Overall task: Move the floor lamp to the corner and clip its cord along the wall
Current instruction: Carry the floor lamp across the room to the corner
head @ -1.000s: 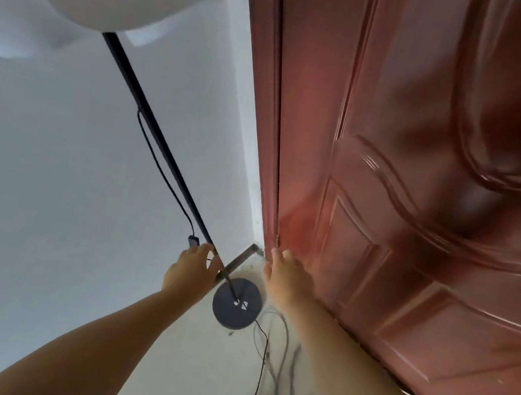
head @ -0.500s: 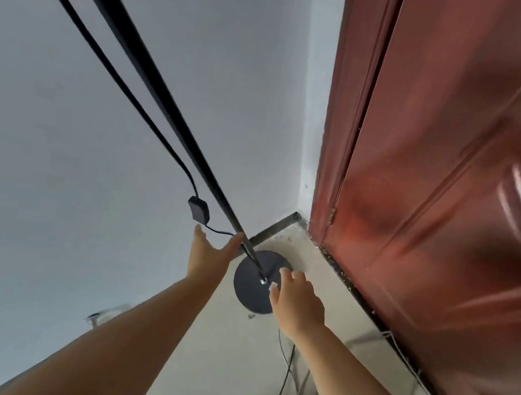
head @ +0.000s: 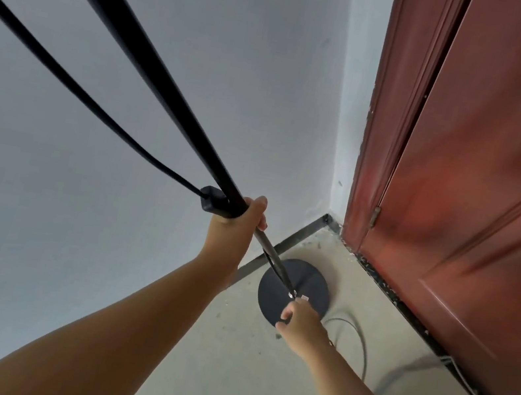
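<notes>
Floor lamp pole (head: 155,74) runs black and slanted from the upper left of your view down to its round dark base (head: 294,290), which sits flat on the pale concrete floor (head: 239,367) close to the corner where the white wall (head: 211,32) meets the red-brown door frame (head: 391,116).

Nearest to you, your two bare forearms reach forward toward that base. Your right hand (head: 301,323) is low, over the near edge of the base, with thumb and fingers (head: 286,314) pinched together right at the foot of the pole, where a small bright fitting shows; what exactly they pinch is too small to tell. A thin grey cable (head: 362,344) loops on the floor just beyond that hand, on the door side of the base.

Your left hand (head: 241,218) is higher on the pole, fingers wrapped round and clamped on it where the thick black tube narrows to a thinner rod. Just beside that hand, on the wall side, the inline switch box (head: 213,203) of the black cord (head: 64,75) touches the pole; the cord rises away to the upper left, apart from the pole.

Beyond the base, a dark baseboard strip (head: 293,241) follows the wall into the corner, and the closed red-brown door (head: 494,204) fills the far side.
</notes>
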